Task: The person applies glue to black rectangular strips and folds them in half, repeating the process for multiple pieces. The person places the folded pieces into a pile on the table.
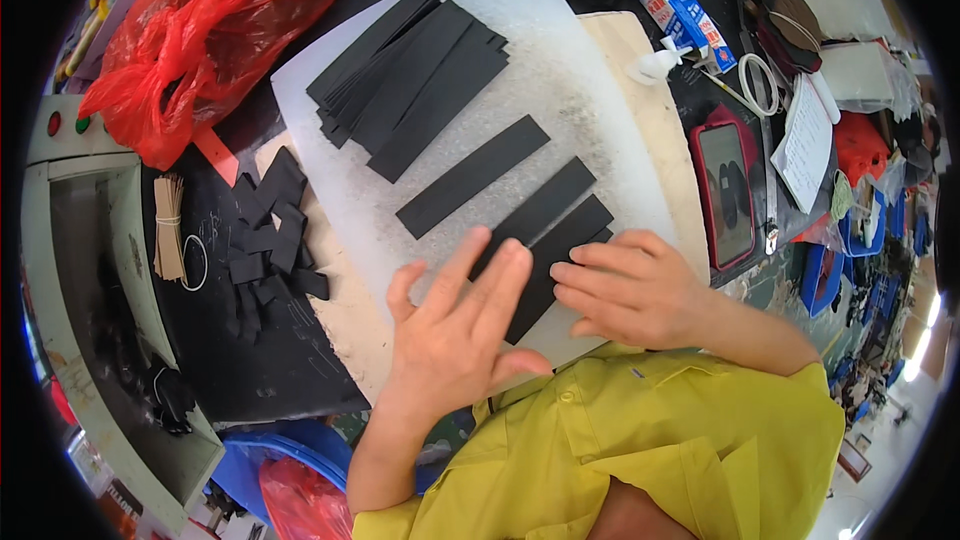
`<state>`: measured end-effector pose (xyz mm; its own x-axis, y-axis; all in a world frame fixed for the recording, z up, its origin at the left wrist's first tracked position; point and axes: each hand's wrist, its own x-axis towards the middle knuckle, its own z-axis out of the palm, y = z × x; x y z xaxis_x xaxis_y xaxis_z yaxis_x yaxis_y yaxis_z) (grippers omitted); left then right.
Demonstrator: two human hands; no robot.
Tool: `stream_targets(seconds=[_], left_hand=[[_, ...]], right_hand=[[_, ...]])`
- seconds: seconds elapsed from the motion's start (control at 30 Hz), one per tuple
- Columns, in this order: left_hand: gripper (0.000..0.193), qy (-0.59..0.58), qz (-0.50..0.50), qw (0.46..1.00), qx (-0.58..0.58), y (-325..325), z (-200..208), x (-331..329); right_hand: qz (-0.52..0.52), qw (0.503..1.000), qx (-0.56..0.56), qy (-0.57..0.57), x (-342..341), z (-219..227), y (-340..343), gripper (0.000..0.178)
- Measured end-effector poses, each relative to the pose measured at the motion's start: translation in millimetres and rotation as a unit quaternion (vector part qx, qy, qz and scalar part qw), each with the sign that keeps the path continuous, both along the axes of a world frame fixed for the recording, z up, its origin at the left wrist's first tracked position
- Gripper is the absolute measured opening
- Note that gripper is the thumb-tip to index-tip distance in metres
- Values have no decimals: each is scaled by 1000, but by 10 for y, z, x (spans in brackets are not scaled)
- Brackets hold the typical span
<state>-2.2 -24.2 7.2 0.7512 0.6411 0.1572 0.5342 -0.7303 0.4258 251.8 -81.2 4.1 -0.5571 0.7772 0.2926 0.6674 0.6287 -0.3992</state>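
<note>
Left hand: your left hand (450, 325) is spread palm-down, fingers apart and grasping nothing; its index and middle fingertips lie over the lower end of a long matte-black flat strip (550, 200), though whether they press on it you cannot tell from above.
Right hand: your right hand (635, 290) is loosely curved, not clenched, thumb apart from the fingers; its fingertips overlap the right edge of a second matte-black flat strip (562, 272), and contact is again uncertain.
Strips at your fingers: these two lie side by side, slanting up and right from between your hands; a dark edge shows beneath the second.
Lone strip: one more black strip (473, 176) lies just beyond your left fingertips.
Fanned pile: farther past those fingertips lies an overlapping stack of black strips (410, 75).
Support: all rest on a scuffed white flat sheet (590, 70) under your fingers.
Weight and feel: each strip looks light, thin and bendable, probably fairly tough; how slippery the surface is, you cannot judge.
Hold: lying this flat, a strip likely offers little to pinch; slide a fingertip under a corner or long edge, then support both ends against sagging.
</note>
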Motion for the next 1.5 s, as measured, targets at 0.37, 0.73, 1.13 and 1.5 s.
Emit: stream_targets(seconds=[0.37,0.73,1.13,1.5], left_hand=[[92,14,-33,999,15,-76,-23,9],[115,39,90,994,56,260,-81,143],[107,25,-8,1000,-16,-151,33,95],[55,-58,-19,996,68,-706,-4,-148]], right_hand=[[-78,994,11,-74,13,19,-415,44],[-433,857,-12,281,724,-288,936,68],[-363,790,-219,443,663,223,345,29],[-214,974,-63,44,258,561,-342,38]])
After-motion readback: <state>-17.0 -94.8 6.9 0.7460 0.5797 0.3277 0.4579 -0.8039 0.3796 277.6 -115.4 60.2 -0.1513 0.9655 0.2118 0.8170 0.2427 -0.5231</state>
